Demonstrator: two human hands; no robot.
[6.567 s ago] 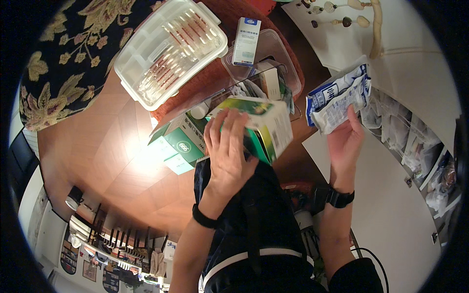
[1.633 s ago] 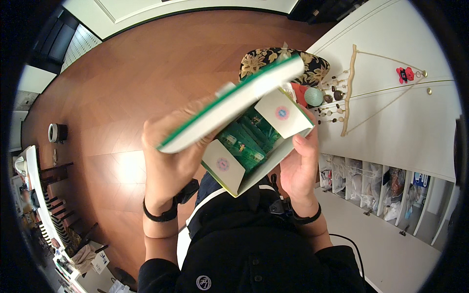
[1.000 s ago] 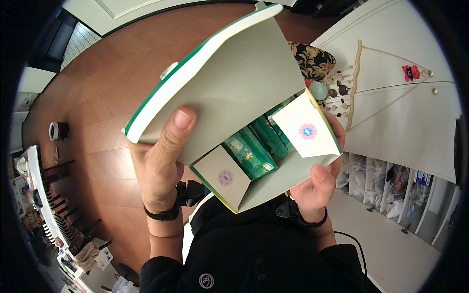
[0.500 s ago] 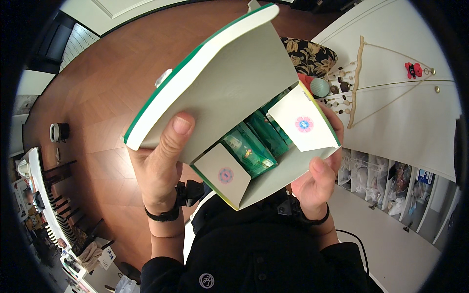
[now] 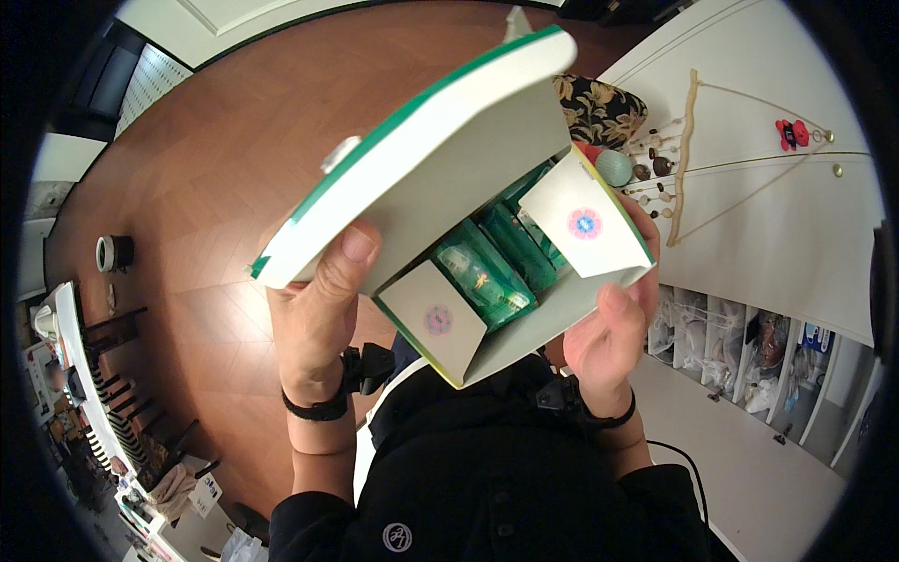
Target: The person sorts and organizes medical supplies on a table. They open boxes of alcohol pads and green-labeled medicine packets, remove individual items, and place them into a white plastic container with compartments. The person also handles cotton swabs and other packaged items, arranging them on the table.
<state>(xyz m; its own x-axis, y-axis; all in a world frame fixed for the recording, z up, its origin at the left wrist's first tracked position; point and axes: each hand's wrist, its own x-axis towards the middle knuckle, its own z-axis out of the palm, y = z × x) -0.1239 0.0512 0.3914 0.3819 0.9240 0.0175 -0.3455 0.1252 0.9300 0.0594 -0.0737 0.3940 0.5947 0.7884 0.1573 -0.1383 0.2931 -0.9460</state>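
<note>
A cardboard box (image 5: 538, 337), pale inside with green and yellow edges, is held up in front of my body by both hands. Its large lid (image 5: 459, 173) stands raised on the far left side. Small green transparent packets (image 5: 482, 281) lie inside between two white end flaps, the right flap (image 5: 599, 220) and the left flap (image 5: 431, 323), each printed with a flower. My left hand (image 5: 318, 314) grips the box at its left end, thumb on the lid's inner face. My right hand (image 5: 609, 337) clasps the right end, thumb near the front rim; its other fingers are partly hidden.
Brown wood flooring (image 5: 215, 244) stretches out to the left, with a long cluttered table (image 5: 75, 328) at its edge. White cabinets (image 5: 749, 215) stand on the right, with a hanging of stones on a stick (image 5: 688, 155). Below them is a compartmented shelf (image 5: 730, 347).
The box has shifted slightly right, and its near corner has risen. The lid's upper end has come lower, so its inner face shows narrower. Both hands keep their hold.
</note>
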